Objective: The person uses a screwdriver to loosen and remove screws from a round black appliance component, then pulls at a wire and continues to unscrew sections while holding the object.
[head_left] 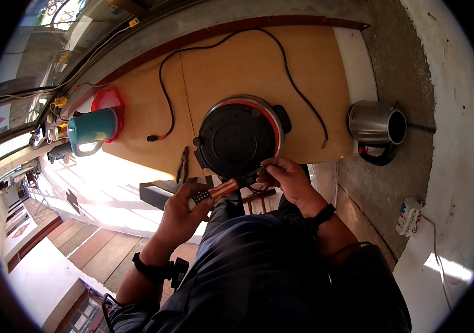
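Note:
My left hand (184,210) is closed around the handle of a screwdriver (223,190), patterned with red and white stripes and white dots on dark. The screwdriver points to the right, toward a dark part at the near edge of a round black appliance (237,136). This appliance lies with its black underside up and shows a red and silver rim. My right hand (287,177) pinches at the dark part by that near edge; what exactly its fingers hold is too small and dark to make out. Left of the appliance lie dark pliers (182,166).
A black power cord (162,83) loops over the wooden tabletop (231,61) behind the appliance. To the right stands a steel kettle (373,123). At the left are a teal jug (90,127) and a red basin (109,99). A white switch box (409,216) hangs at the right wall.

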The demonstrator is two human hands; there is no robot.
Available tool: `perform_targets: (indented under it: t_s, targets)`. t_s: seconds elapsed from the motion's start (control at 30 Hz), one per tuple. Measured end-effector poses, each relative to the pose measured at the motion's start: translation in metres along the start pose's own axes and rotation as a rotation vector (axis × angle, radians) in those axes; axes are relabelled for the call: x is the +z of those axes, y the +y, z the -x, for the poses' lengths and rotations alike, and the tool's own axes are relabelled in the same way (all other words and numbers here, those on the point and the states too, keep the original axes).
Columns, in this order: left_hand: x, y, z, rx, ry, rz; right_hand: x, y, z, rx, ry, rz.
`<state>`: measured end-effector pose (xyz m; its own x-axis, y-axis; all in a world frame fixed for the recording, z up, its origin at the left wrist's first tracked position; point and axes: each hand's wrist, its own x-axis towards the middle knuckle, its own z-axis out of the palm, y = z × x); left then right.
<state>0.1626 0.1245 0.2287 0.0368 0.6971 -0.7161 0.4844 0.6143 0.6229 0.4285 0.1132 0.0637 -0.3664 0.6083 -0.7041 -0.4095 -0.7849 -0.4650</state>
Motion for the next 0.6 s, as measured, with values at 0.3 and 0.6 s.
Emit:
perform_targets:
  t_s: [0.3,0.6]
  targets:
    - [0.0000,0.0035,-0.0004,0.011,-0.003,-0.053,-0.0021,0.0055,-0.0046,-0.026,0.023,-0.026]
    - [-0.0033,0.0034,0.0016,-0.005,0.004,-0.015,0.0040,-0.0018,-0.0029,-0.039,-0.007,-0.037]
